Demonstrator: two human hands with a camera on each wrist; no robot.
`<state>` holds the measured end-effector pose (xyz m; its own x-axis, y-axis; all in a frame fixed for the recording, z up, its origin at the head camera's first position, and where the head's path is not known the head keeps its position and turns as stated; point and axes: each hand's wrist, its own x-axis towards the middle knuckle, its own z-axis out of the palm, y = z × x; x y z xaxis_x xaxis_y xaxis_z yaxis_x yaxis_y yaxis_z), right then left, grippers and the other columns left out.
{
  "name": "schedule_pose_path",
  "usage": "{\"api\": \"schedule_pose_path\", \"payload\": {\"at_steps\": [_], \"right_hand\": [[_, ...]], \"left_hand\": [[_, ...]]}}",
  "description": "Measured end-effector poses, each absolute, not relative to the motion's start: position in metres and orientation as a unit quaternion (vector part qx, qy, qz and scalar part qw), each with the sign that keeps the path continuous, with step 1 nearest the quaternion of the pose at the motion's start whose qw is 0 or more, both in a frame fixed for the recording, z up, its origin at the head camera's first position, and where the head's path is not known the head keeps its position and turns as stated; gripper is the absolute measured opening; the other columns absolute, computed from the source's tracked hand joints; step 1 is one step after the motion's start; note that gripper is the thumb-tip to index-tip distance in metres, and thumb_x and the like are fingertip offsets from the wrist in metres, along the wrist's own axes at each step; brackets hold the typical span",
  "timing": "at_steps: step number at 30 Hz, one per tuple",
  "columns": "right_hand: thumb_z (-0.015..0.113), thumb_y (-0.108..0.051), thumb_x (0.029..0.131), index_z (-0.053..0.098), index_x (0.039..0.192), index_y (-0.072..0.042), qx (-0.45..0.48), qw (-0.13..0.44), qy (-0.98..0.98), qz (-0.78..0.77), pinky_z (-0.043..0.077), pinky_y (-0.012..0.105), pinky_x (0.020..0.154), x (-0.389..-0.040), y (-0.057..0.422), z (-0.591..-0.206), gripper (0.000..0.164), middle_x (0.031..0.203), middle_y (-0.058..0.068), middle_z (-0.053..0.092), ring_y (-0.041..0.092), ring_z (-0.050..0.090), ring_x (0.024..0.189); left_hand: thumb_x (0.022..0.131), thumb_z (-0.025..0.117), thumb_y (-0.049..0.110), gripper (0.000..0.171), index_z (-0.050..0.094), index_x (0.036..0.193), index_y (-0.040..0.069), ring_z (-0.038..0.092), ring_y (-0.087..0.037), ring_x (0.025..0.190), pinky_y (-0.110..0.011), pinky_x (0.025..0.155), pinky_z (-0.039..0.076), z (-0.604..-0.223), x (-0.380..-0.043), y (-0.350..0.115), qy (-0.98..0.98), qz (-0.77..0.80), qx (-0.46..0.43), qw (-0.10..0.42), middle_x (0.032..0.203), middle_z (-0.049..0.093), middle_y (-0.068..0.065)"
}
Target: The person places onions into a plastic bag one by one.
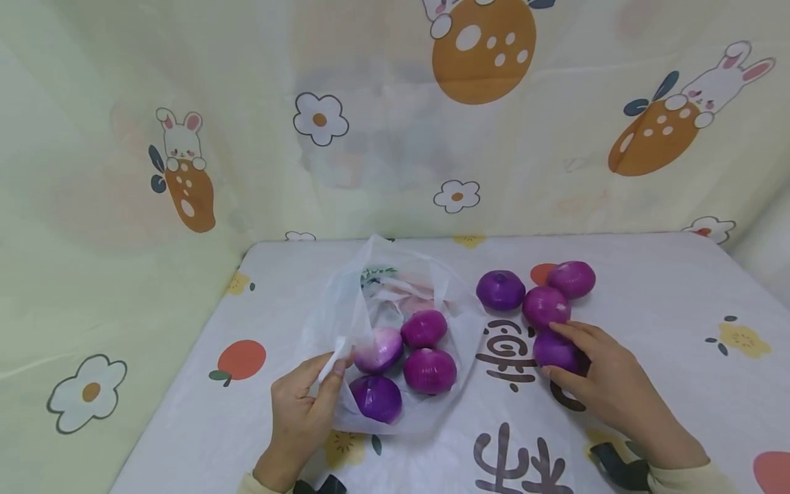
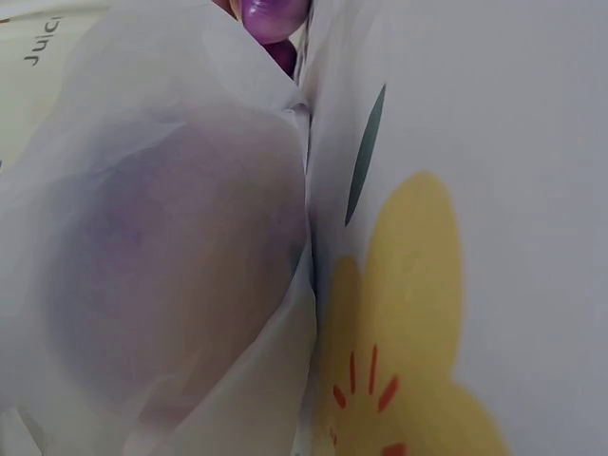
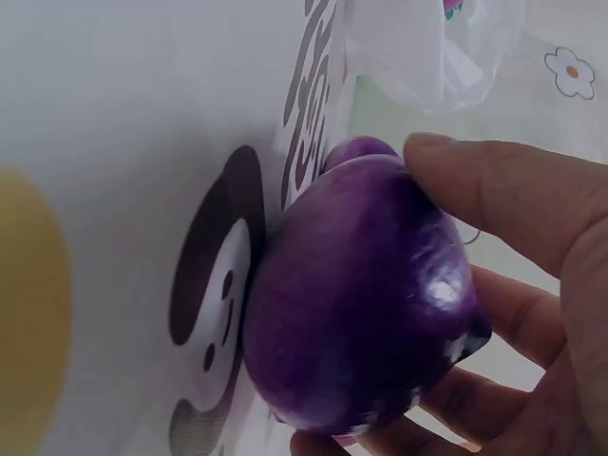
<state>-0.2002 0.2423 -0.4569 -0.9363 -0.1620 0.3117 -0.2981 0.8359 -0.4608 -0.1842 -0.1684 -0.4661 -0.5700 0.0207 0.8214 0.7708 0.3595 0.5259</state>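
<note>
Pale yellow fabric, printed with white rabbits and outlined flowers, is hanging behind a table spread with a white cloth, where fruit, blossoms and dark brown lettering are making a pattern. From my distant seat I am watching a person's two bare hands through the head view. Near the middle of the table, a thin white plastic bag is lying open, and four shiny onions are sitting inside: a dark purple onion nearest the viewer, a pale-topped onion just beyond it, and to their right a near magenta onion and a far magenta onion. On the left, the left hand is pinching the bag's edge between thumb and fingers — a bit of white film is poking up from the pinch.

To the right of the bag, the right hand is gripping a deep purple onion, thumb on one side and curled fingers on the other; the right wrist view is showing it against the cloth. Just beyond, a round magenta onion is resting (I cannot tell whether the two are touching), with a farther magenta onion lying behind it — and a flattish purple onion lying to its left.
</note>
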Motion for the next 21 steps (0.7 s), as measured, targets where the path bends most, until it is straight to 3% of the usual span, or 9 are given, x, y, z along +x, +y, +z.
{"api": "schedule_pose_path", "payload": {"at_steps": [7,21], "right_hand": [[0.091,-0.020,0.079,0.056,0.144,0.000,0.103,0.097,-0.955,0.259,0.044,0.075,0.098,-0.2012,0.2453,-0.4589,0.077,0.143,0.029,0.053,0.055,0.054,0.125],[0.090,-0.018,0.079,0.055,0.146,-0.001,0.106,0.103,-0.955,0.258,0.045,0.075,0.098,-0.2012,0.2471,-0.4597,0.078,0.143,0.028,0.053,0.054,0.055,0.124]], "left_hand": [[0.085,0.066,-0.018,0.027,0.077,0.105,-0.005,0.075,-0.010,0.099,-0.020,0.089,0.058,-0.4653,-0.1834,-0.1680,-0.740,-0.497,-0.264,0.369,0.095,0.079,-0.018],[0.083,0.068,-0.017,0.026,0.077,0.103,-0.004,0.075,-0.010,0.099,-0.019,0.088,0.058,-0.4647,-0.1837,-0.1665,-0.740,-0.486,-0.269,0.381,0.094,0.079,-0.017]]}}
